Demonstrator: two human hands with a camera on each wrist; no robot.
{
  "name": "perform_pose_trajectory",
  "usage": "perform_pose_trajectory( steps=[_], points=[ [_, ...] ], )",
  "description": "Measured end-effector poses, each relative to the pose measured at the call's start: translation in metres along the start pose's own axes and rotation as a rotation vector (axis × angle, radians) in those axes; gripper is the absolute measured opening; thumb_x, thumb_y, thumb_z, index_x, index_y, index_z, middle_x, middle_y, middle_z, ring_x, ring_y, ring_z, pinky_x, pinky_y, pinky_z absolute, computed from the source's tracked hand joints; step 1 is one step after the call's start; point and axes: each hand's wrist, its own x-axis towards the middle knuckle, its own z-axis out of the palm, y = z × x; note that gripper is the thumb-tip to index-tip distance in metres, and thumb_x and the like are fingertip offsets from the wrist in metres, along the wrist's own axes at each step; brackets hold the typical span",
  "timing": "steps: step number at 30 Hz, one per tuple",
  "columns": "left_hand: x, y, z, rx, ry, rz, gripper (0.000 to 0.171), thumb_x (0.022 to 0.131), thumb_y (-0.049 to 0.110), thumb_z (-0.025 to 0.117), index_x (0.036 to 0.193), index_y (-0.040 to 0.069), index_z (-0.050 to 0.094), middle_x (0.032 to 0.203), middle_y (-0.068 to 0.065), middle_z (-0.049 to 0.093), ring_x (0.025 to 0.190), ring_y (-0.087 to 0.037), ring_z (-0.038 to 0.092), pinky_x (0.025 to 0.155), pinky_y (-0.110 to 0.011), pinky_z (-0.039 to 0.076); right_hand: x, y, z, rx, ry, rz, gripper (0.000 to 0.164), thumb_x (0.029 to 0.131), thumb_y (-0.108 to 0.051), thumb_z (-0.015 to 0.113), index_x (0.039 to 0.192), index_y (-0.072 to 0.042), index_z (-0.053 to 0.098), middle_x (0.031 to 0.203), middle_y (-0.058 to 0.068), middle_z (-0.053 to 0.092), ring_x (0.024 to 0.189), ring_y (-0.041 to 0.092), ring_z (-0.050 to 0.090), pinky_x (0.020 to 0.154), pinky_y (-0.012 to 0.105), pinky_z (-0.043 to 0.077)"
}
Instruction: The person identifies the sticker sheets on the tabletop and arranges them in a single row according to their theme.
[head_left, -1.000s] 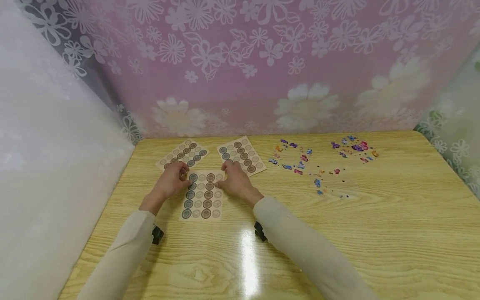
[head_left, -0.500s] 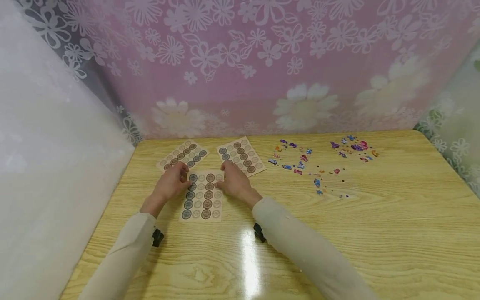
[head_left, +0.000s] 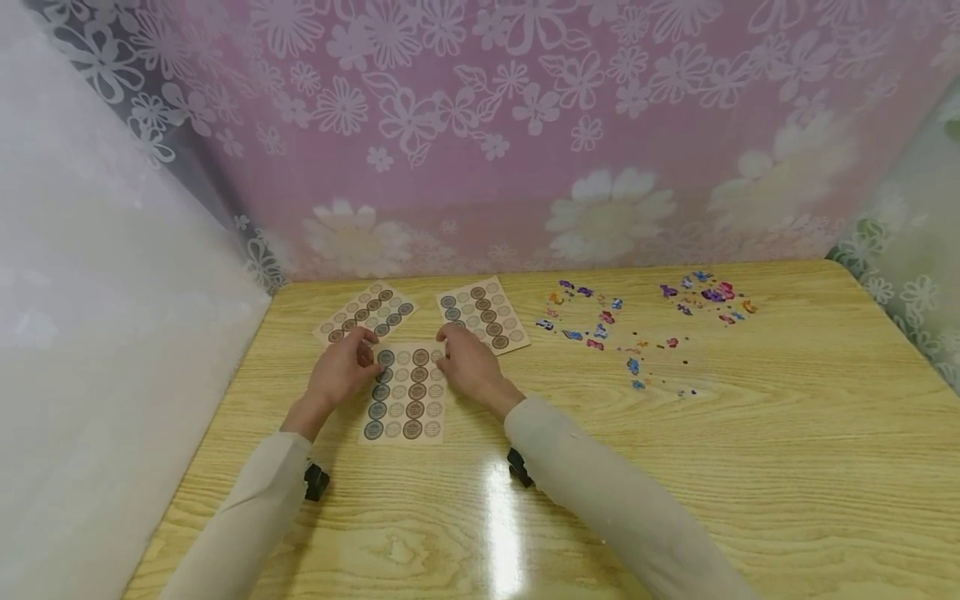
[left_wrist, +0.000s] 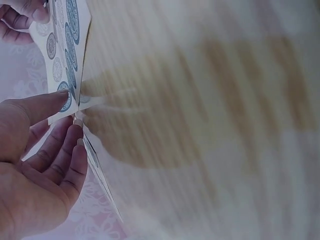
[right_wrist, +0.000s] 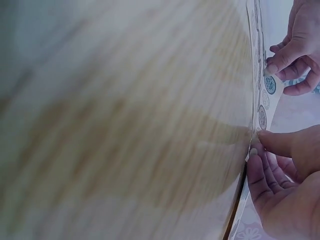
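A cream sheet of round stickers (head_left: 405,408), with columns of blue, brown and pale circles, lies on the wooden table in the head view. At its upper left corner my left hand (head_left: 341,371) pinches it; in the left wrist view the thumb (left_wrist: 47,106) presses on top, with the fingers curled beneath. My right hand (head_left: 472,367) pinches the upper right corner, and the right wrist view shows thumb (right_wrist: 277,143) and fingertips meeting at the edge. Just behind the hands lie two similar sticker sheets, a left one (head_left: 367,308) and a right one (head_left: 480,312), both turned at an angle.
Small colourful flat pieces form a loose ring (head_left: 573,335) right of the sheets. Another cluster (head_left: 716,295) lies farther right, with a few strays (head_left: 633,367) in front. A pink flowered curtain (head_left: 465,167) hangs behind the table (head_left: 675,483); white cloth (head_left: 112,292) borders the left.
The right thumb has shifted slightly outward along the sheet's upper right corner, and the right fingertips have moved slightly left. The left hand and the front sheet stay nearly still.
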Motion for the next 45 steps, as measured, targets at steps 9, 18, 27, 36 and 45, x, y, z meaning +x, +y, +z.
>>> perform_pose_trajectory(
  steps=[9, 18, 27, 36, 45],
  points=[
    [-0.002, -0.003, 0.002, -0.097, 0.08, 0.026, 0.027, 0.087, 0.006, 0.07, 0.113, 0.001, 0.065, 0.087, -0.01, 0.064, 0.08, -0.027, 0.063, 0.072, -0.043, 0.05, -0.004, 0.001, -0.001, 0.079, 0.028, -0.019, 0.027, 0.094, -0.017, 0.063, 0.118, -0.008, 0.059, 0.083, -0.002, 0.053, 0.071, 0.014, 0.05, 0.063, 0.028, 0.042],
    [-0.007, -0.008, -0.002, -0.248, 0.11, 0.021, 0.025, 0.086, 0.009, 0.072, 0.11, 0.002, 0.068, 0.091, -0.011, 0.066, 0.083, -0.025, 0.064, 0.073, -0.036, 0.051, -0.012, -0.002, -0.008, 0.186, 0.04, -0.014, 0.027, 0.095, -0.019, 0.062, 0.119, -0.008, 0.059, 0.084, -0.002, 0.056, 0.071, 0.014, 0.052, 0.068, 0.029, 0.043],
    [-0.015, -0.014, -0.011, -0.451, 0.052, -0.018, 0.031, 0.086, 0.008, 0.072, 0.115, -0.002, 0.067, 0.097, -0.015, 0.064, 0.084, -0.02, 0.064, 0.07, -0.023, 0.053, -0.02, -0.008, -0.013, 0.323, 0.013, 0.005, 0.028, 0.093, -0.019, 0.065, 0.119, -0.01, 0.06, 0.087, 0.0, 0.059, 0.068, 0.014, 0.06, 0.06, 0.026, 0.046],
    [-0.026, -0.024, -0.021, -0.543, -0.026, -0.053, 0.036, 0.088, 0.007, 0.07, 0.121, -0.006, 0.062, 0.1, -0.019, 0.061, 0.082, -0.015, 0.065, 0.073, -0.034, 0.055, -0.026, -0.019, -0.008, 0.506, -0.051, 0.031, 0.026, 0.091, -0.011, 0.066, 0.115, -0.004, 0.06, 0.082, 0.004, 0.06, 0.069, 0.029, 0.068, 0.052, 0.026, 0.051],
    [-0.036, -0.039, -0.029, -0.522, -0.063, -0.075, 0.038, 0.088, 0.006, 0.069, 0.122, -0.008, 0.059, 0.106, -0.022, 0.063, 0.085, -0.02, 0.067, 0.073, -0.032, 0.055, -0.027, -0.029, 0.011, 0.576, -0.087, 0.044, 0.025, 0.092, -0.009, 0.065, 0.115, -0.004, 0.059, 0.079, 0.004, 0.061, 0.067, 0.027, 0.067, 0.053, 0.027, 0.052]
  ],
)
